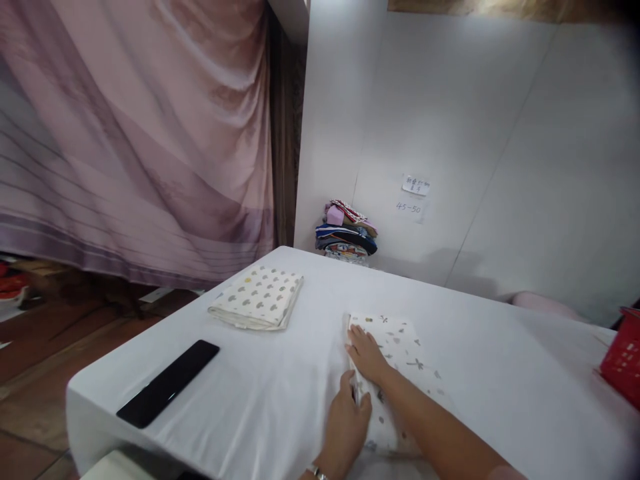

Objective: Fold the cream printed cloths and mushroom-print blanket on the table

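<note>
A folded white cloth (400,363) with grey leaf-like prints lies on the white-covered table in front of me. My right hand (369,355) rests flat on its upper left part, fingers stretched towards the left edge. Closer to me, my left hand (344,421) grips that same left edge, thumb over the cloth and the other fingers at its side; part of the fingers is hidden. A bracelet or watch circles the left wrist. Farther left lies another folded cloth (263,297), white with grey mushroom-like prints and a little yellow, apart from both hands.
A black flat phone-like slab (170,383) lies near the left edge of the table (280,400). Behind the far edge stands a stack of folded fabrics (346,230). A red basket (623,360) is at the far right. A pink curtain (200,133) hangs at left.
</note>
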`<act>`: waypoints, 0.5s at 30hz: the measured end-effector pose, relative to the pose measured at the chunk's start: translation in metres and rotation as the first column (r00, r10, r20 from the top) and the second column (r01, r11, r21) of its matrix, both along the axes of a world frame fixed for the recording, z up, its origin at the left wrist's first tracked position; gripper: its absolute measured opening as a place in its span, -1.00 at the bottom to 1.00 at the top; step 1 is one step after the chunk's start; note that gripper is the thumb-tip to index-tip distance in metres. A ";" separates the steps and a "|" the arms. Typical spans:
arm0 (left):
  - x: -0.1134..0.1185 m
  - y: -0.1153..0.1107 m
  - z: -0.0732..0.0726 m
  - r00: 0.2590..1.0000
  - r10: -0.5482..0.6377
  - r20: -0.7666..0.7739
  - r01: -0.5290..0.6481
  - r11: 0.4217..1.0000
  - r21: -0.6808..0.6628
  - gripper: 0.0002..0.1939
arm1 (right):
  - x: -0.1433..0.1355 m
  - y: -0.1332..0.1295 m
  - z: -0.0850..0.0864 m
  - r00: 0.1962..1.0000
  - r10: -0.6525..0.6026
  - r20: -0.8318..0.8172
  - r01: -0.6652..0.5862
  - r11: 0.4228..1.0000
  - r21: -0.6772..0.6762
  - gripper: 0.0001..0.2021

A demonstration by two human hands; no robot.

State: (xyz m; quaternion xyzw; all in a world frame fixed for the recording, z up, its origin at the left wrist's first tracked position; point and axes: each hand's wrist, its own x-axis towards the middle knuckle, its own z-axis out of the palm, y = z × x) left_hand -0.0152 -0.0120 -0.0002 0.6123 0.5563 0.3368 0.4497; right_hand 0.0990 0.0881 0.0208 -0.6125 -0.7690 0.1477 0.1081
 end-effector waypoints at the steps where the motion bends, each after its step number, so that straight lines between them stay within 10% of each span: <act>1: 0.000 0.000 0.000 1.000 -0.003 -0.008 0.003 1.000 -0.003 -0.48 | 0.001 0.003 -0.001 1.000 0.006 -0.012 -0.006 1.000 -0.009 -0.45; 15: 0.003 0.001 0.007 0.996 -0.005 -0.094 0.000 0.999 -0.045 -0.49 | 0.009 0.033 0.012 0.965 -0.010 -0.261 0.002 1.000 -0.031 -0.38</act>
